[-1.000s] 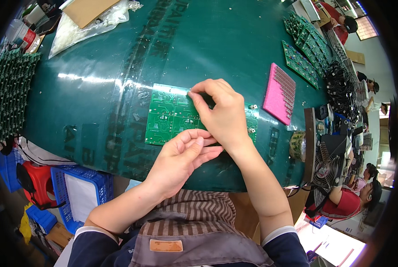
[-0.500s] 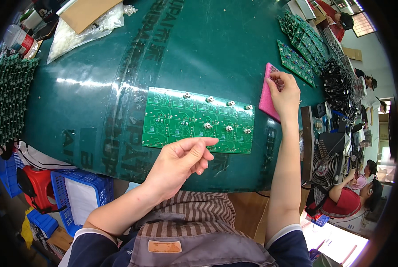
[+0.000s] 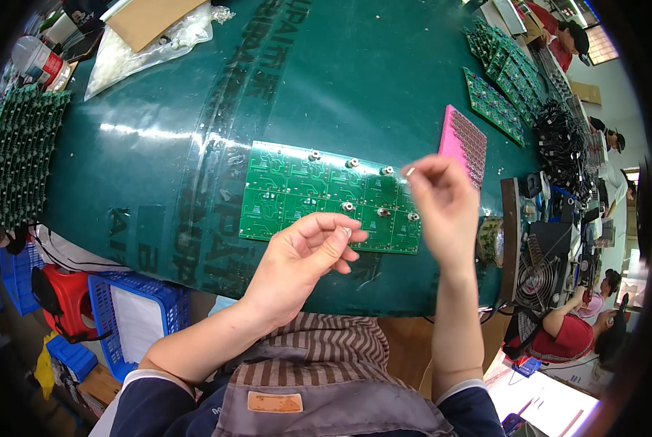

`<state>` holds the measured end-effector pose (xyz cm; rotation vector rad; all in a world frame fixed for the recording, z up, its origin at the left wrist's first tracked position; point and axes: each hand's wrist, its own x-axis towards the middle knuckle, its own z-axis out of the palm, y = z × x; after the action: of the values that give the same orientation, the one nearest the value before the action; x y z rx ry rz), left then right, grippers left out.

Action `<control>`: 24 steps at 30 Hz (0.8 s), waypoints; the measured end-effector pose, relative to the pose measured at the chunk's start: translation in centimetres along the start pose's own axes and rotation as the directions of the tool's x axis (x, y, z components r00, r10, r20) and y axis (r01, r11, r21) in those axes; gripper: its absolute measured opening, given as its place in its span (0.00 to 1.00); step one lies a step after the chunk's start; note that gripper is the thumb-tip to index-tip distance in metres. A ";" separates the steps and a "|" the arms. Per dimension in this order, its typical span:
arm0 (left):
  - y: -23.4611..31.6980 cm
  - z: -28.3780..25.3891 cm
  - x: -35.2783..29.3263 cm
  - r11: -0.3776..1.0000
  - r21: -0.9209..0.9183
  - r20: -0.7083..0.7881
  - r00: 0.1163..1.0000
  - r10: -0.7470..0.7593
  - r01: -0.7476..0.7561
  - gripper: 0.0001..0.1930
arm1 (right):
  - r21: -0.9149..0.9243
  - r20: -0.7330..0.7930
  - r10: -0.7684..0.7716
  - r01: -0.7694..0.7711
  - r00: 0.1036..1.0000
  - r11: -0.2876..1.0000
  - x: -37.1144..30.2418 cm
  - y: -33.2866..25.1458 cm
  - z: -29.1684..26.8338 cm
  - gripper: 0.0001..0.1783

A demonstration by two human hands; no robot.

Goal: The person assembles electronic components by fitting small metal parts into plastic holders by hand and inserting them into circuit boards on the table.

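Green circuit-board panel lies flat on the dark green bench, several small silver parts already seated along its far edge and near its right end. The right hand, over the panel's right end, pinches a small silvery part between thumb and forefinger. The left hand, at the panel's near edge, curls loosely, empty as far as shows. Judged: mid-populating; next needs fine alignment into a vacant spot. A pink parts tray lies right of the panel.
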<state>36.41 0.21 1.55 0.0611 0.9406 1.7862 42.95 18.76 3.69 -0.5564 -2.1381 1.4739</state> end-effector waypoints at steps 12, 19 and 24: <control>-0.1 0.3 -0.3 0.998 -0.031 -0.093 0.994 0.058 -0.062 0.13 | 0.253 0.130 0.044 -0.076 0.991 0.965 -5.1 -2.2 2.7 0.07; -0.4 0.0 -0.4 0.997 0.023 -0.071 0.994 0.080 -0.079 0.13 | 0.207 0.144 0.009 -0.039 0.990 0.978 -5.3 -2.4 2.8 0.08; -0.1 0.0 -0.4 0.997 0.035 -0.081 0.994 0.070 -0.067 0.13 | 0.208 0.145 -0.002 -0.028 0.989 0.978 -5.4 -2.3 2.6 0.07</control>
<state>36.61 -0.09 1.64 0.0408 1.0375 1.8484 45.56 12.95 4.22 -0.3979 -2.0527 1.7697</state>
